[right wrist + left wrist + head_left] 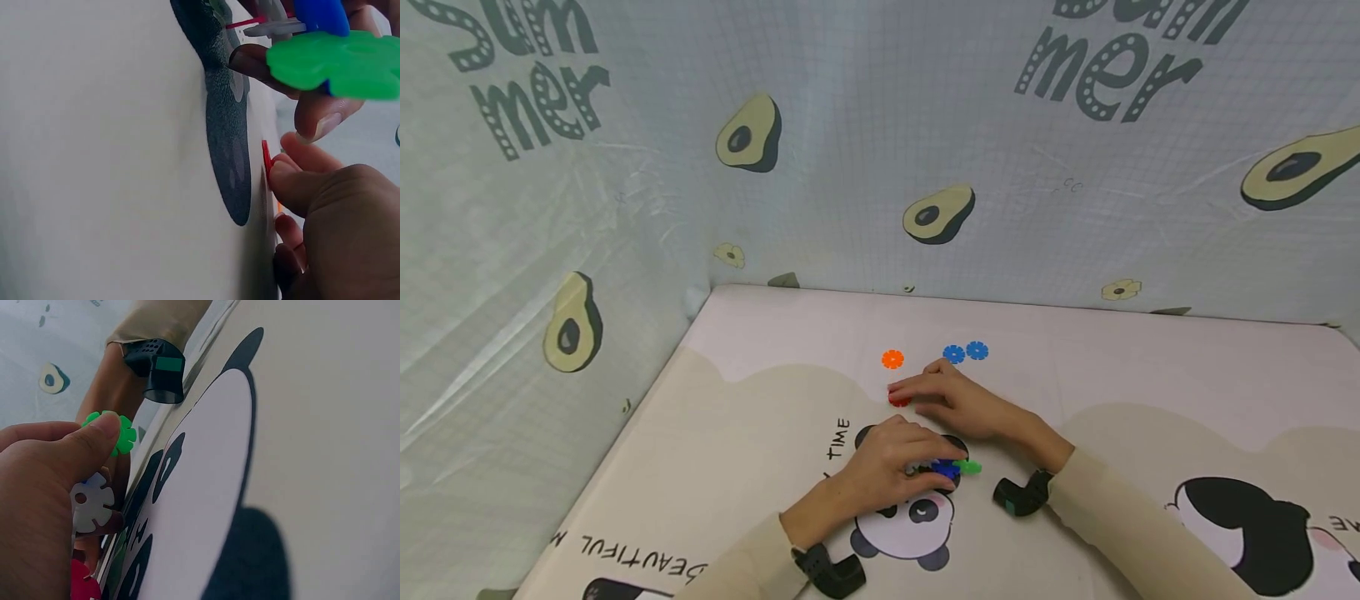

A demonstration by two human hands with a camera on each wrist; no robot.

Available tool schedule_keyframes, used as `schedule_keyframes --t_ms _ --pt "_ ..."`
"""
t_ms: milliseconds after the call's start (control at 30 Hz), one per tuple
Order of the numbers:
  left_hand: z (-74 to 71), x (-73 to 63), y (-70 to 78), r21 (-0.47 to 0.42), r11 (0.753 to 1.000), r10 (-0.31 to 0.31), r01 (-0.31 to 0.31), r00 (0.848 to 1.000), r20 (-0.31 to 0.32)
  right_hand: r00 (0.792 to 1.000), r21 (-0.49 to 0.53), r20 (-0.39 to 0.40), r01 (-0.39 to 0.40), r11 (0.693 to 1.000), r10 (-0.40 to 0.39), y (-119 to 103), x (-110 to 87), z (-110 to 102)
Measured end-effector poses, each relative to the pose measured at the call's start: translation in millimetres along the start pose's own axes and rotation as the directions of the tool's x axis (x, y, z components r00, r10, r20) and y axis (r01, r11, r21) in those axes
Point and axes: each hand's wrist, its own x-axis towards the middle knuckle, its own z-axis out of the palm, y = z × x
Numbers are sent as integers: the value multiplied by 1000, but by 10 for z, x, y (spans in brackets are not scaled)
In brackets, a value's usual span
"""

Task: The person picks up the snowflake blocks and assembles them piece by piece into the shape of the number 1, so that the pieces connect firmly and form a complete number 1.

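My left hand [891,462] pinches a small cluster of joined plastic snowflake discs above the printed panda. A green disc [127,437] sits at its outer end, with a blue disc [946,469] next to it. Beside them is a grey-white disc [94,505]; a thin red piece [247,23] also shows near the grey part. Farther forward, my right hand [966,402] has thumb and index finger at a red snowflake disc [898,400] low at the table. The red disc [267,164] appears edge-on against the thumb, partly covered by fingers.
Beyond the right hand lie an orange disc [892,359] and two blue discs, one [953,354] nearer the fingers and another blue disc [977,350] beside it. A printed cloth covers the table [760,400]. An avocado-patterned curtain [850,167] hangs behind and at left.
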Motion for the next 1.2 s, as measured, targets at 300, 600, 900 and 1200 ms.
schedule_keyframes --t_ms 300,600,900,1200 --pt "11 5 2 -11 1000 -8 8 1000 0 991 -38 -135 -22 999 16 44 -40 -39" --pt "7 17 -2 77 997 -17 20 999 -41 988 -17 -130 -80 997 77 19 -46 -97" --pt "-6 16 10 144 986 -76 81 996 -39 944 -33 -193 -279 960 268 -35 -137 -129" --pt "-15 10 11 182 979 -86 88 996 -18 912 -28 -298 -306 952 284 -41 -308 -155"
